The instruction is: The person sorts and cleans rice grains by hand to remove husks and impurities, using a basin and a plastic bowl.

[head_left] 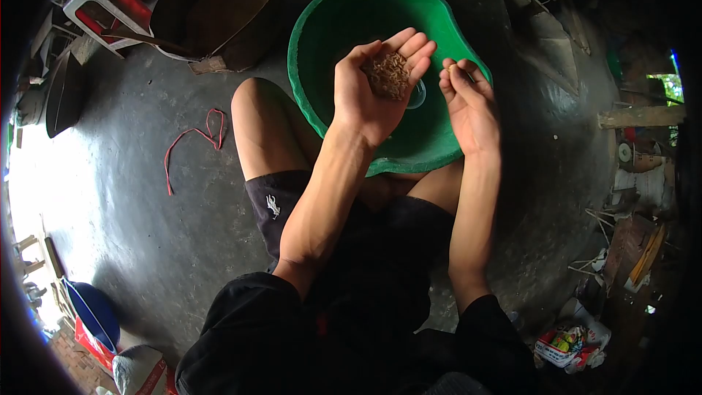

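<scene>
A heap of small brown grains or husks [389,75] lies in the upturned palm of my left hand [365,91], whose fingers curve up around it. This hand is over a wide green basin [431,143] between my knees. My right hand [470,106] is above the basin's right side, palm up, with thumb and fingertips pinched on a tiny pale piece [452,68]. Part of a clear round item [417,95] shows in the basin behind my left hand.
A large dark pot [219,11] stands at the upper left beside a red and white stool [110,0]. A red cord [191,132] lies on the dark floor. At lower left is a blue basin [93,311]; a box with colourful packets [570,340] sits at lower right.
</scene>
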`<state>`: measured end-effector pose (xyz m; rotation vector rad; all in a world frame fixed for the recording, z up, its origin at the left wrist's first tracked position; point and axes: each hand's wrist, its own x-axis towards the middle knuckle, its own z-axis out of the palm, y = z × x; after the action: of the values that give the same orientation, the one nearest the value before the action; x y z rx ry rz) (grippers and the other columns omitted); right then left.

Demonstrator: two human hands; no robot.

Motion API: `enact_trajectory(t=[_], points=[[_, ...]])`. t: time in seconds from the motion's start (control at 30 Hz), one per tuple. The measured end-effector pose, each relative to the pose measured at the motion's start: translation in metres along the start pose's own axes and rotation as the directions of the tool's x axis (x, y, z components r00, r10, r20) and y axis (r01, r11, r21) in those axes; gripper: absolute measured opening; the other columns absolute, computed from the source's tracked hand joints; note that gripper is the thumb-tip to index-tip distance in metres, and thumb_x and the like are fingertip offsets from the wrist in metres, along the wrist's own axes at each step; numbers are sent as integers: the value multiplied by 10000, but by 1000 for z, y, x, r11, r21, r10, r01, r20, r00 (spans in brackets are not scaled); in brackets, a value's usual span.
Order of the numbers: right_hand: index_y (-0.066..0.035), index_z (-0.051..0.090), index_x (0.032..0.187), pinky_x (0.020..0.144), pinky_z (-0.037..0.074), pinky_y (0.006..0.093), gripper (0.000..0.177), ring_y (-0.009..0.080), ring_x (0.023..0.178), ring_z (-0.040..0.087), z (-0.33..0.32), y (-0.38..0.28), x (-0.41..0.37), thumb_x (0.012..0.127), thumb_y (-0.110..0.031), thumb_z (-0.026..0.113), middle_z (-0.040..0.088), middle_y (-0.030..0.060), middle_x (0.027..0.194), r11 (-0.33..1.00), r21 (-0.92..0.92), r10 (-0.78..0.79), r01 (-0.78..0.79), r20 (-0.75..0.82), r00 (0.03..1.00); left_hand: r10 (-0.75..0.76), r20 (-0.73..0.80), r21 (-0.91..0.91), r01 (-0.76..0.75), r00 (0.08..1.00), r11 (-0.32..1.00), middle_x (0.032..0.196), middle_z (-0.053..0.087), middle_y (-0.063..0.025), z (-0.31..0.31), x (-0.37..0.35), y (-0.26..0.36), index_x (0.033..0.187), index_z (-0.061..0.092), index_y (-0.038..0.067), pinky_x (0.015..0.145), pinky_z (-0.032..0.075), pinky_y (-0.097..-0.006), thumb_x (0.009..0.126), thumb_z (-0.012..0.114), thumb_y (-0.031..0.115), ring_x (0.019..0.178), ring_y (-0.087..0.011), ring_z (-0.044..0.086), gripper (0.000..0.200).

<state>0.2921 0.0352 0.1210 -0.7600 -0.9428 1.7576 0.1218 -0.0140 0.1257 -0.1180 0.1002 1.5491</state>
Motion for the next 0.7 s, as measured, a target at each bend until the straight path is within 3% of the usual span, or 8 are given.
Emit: enact_trajectory(t=[0.17, 0.27, 0.5, 0.7], points=[[-9, 609, 1032, 889, 511, 268, 134, 166, 941, 640, -32, 41, 24, 905, -20, 648, 662, 97, 1037, 995, -98, 1, -12, -112, 994, 11, -2, -31, -11, 1000, 999, 1288, 556, -245, -5, 3, 5, 1304, 447, -138, 1070, 431, -450, 976, 296, 142, 1256, -392, 506, 456], [-18, 624, 1000, 823, 508, 247, 187, 136, 867, 635, -46, 58, 34, 855, -74, 729, 666, 73, 957, 941, -331, -11, -72, -244, 970, 30, 13, -37, -29, 999, 999, 1288, 553, -248, -7, 4, 10, 1308, 442, -139, 1074, 428, -453, 977, 296, 139, 1256, -393, 505, 456], [-13, 631, 989, 762, 503, 231, 167, 121, 832, 635, -63, 65, 41, 847, -40, 715, 671, 58, 914, 909, -409, -35, -78, -262, 965, 47, 2, -42, -47, 999, 998, 1294, 548, -249, -11, 6, 14, 1312, 435, -141, 1076, 425, -455, 978, 297, 138, 1252, -396, 507, 456], [23, 629, 1037, 826, 520, 244, 166, 148, 922, 661, -49, 57, 32, 883, -26, 667, 692, 113, 1019, 871, -490, -99, -40, -254, 962, 39, -13, -12, -39, 999, 999, 1302, 539, -251, -11, 7, 9, 1310, 434, -144, 1085, 417, -456, 977, 297, 134, 1262, -396, 497, 455]])
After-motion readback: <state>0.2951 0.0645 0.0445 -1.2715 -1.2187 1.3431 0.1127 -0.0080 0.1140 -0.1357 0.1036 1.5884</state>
